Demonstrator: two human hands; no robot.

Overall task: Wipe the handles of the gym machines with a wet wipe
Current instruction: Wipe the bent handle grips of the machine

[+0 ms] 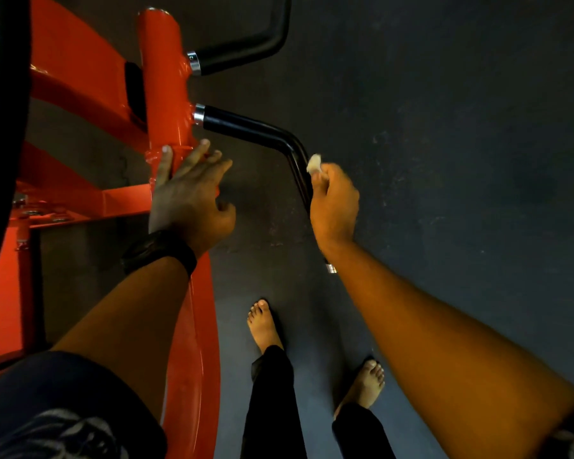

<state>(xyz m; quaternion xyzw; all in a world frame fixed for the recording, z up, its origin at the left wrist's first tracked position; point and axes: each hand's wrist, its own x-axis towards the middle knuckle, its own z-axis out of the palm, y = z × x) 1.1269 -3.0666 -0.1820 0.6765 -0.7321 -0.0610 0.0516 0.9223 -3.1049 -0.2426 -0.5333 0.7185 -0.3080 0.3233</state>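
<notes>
Now your right hand [333,202] curls tight round the wet wipe [314,163] and the black handle [246,129]. Your left hand [189,190] lies flat, fingers straight, on the orange frame [163,77]. Squeeze loosely and the wipe may slip out.

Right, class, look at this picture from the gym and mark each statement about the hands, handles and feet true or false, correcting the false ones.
1. The right hand grips the lower black handle and holds a white wipe against it. True.
2. The left hand holds the upper black handle. False: it rests with straight fingers on the orange frame; nothing touches the upper black handle.
3. The person wears shoes. False: both feet are bare on the dark floor.
4. A black band sits on the left wrist. True.
</notes>
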